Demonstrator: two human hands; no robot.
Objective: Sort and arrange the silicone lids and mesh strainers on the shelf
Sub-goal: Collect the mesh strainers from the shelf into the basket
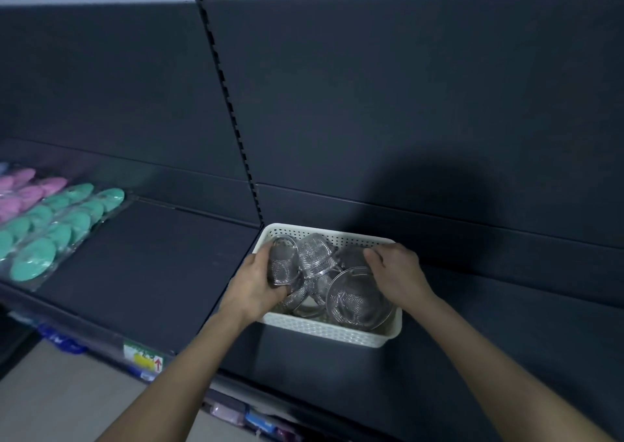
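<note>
Gripping a small mesh strainer, the left hand is curling its fingers over the rim and tucking its thumb under the bowl, low in the middle of the frame. The right hand is reaching in just beside it, the 2 hands apart, with fingers bent down at the far rim of a wide strainer. I cannot tell whether it is pinching that rim or only touching it.

Both hands are working inside a white perforated basket, and that is where the strainers are sitting: the wide one is leaning against the near right corner, and more mesh strainers are lying jumbled between the hands, tilted and overlapping. The basket is sitting on the dark shelf, its back left corner tight against the foot of a slotted upright.

Over at the left edge of the frame, well apart from the basket, teal silicone lids are lying in clear packs in rows, with pink silicone lids just behind them. A price label is showing on the shelf's front edge at lower left, and coloured packets are peeking out below at the bottom.
</note>
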